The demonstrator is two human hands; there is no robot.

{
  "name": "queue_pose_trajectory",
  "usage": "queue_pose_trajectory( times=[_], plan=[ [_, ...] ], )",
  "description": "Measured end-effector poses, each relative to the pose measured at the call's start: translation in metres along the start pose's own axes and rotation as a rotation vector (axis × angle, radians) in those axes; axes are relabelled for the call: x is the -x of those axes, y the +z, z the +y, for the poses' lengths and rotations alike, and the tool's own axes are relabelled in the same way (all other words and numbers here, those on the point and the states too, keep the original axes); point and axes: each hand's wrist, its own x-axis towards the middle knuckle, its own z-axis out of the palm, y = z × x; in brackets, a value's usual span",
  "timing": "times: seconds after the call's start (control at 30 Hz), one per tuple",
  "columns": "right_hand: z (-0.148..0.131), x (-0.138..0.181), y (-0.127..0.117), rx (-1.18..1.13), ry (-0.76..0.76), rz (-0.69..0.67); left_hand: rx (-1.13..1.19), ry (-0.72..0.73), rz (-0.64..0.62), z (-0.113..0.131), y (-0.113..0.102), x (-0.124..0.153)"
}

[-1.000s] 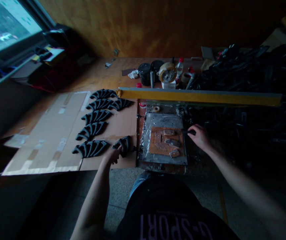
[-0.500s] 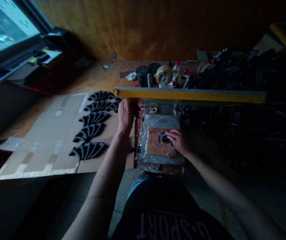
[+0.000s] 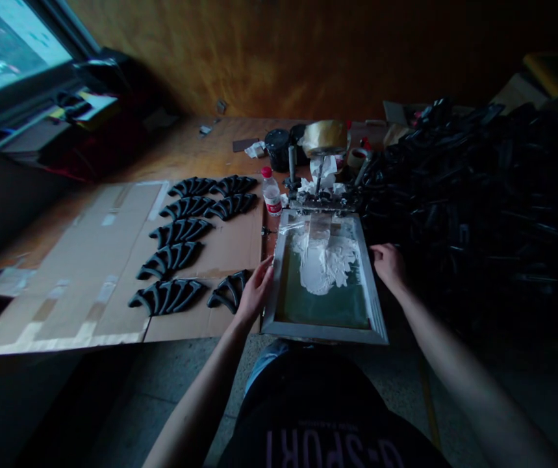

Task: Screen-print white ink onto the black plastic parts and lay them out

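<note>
A screen-printing frame [image 3: 326,330] lies lowered in front of me, its green mesh partly covered by thick white ink [image 3: 318,270]. A pale squeegee-like block [image 3: 319,227] stands at the far end of the ink. My left hand [image 3: 255,292] is at the frame's left edge, fingers stretched along it and holding nothing I can see. Just off the right edge is my right hand [image 3: 390,265], its fingers loosely bent and apart, with nothing visible in them. The board and the small dark part seen beneath earlier are hidden by the frame.
Dark curved parts [image 3: 169,296] lie in rows on flattened cardboard [image 3: 84,286] at left. A red-capped bottle [image 3: 271,193] stands by the frame's hinge clamp [image 3: 325,205]. A tape roll [image 3: 325,138] and black tubs sit behind. Dark parts [image 3: 464,195] are heaped at right.
The frame has swung down from its raised position over the board. My left hand came down and nearer with it; my right hand let go of the small dark part and moved right.
</note>
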Motion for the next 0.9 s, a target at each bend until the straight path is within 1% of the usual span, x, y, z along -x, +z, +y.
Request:
queue_pose_trajectory(
  times=[0.07,0.1,0.13,0.17,0.23,0.3,0.37,0.43,0.5,0.53,0.57,0.6,0.63,0.7,0.77,0.83,0.87,0.9],
  plan=[
    [-0.012,-0.021,-0.004,0.031,0.031,0.123,-0.038,-0.05,0.036,-0.022,0.008,-0.003],
    [-0.026,-0.032,-0.002,0.047,0.001,0.157,-0.06,-0.064,0.043,-0.03,0.012,-0.006],
    [-0.042,-0.042,0.002,0.065,-0.052,0.154,-0.081,-0.07,0.042,-0.037,0.015,-0.009],
    [-0.059,-0.051,0.008,0.087,-0.113,0.112,-0.096,-0.069,0.038,-0.041,0.017,-0.011],
    [-0.09,-0.061,0.021,0.145,-0.18,-0.059,-0.108,-0.071,0.034,-0.047,0.018,-0.015],
    [-0.107,-0.055,0.032,0.192,-0.205,-0.23,-0.113,-0.085,0.034,-0.049,0.018,-0.017],
    [-0.108,-0.037,0.035,0.206,-0.303,-0.332,-0.11,-0.104,0.036,-0.052,0.018,-0.018],
    [-0.1,-0.016,0.028,0.186,-0.5,-0.391,-0.092,-0.117,0.043,-0.054,0.019,-0.017],
    [-0.092,-0.001,0.016,0.145,-0.688,-0.467,-0.062,-0.124,0.05,-0.055,0.02,-0.017],
    [-0.089,0.001,0.011,0.12,-0.742,-0.515,-0.047,-0.128,0.051,-0.055,0.02,-0.018],
    [-0.087,0.001,0.007,0.102,-0.759,-0.552,-0.033,-0.13,0.05,-0.055,0.02,-0.018],
    [-0.087,0.0,0.005,0.095,-0.743,-0.563,-0.02,-0.129,0.049,-0.054,0.02,-0.018],
    [-0.088,-0.001,0.006,0.099,-0.707,-0.54,-0.007,-0.126,0.048,-0.053,0.02,-0.018],
    [-0.089,0.002,0.01,0.127,-0.65,-0.419,0.019,-0.118,0.043,-0.052,0.02,-0.017],
    [-0.088,0.014,0.017,0.142,-0.691,-0.301,0.045,-0.116,0.037,-0.05,0.019,-0.017],
    [-0.086,0.026,0.021,0.116,-0.774,-0.286,0.063,-0.123,0.035,-0.05,0.02,-0.017],
    [-0.086,0.028,0.021,0.097,-0.785,-0.303,0.068,-0.127,0.033,-0.05,0.02,-0.017],
    [-0.088,0.027,0.021,0.079,-0.759,-0.32,0.071,-0.13,0.029,-0.05,0.019,-0.017]
  ],
)
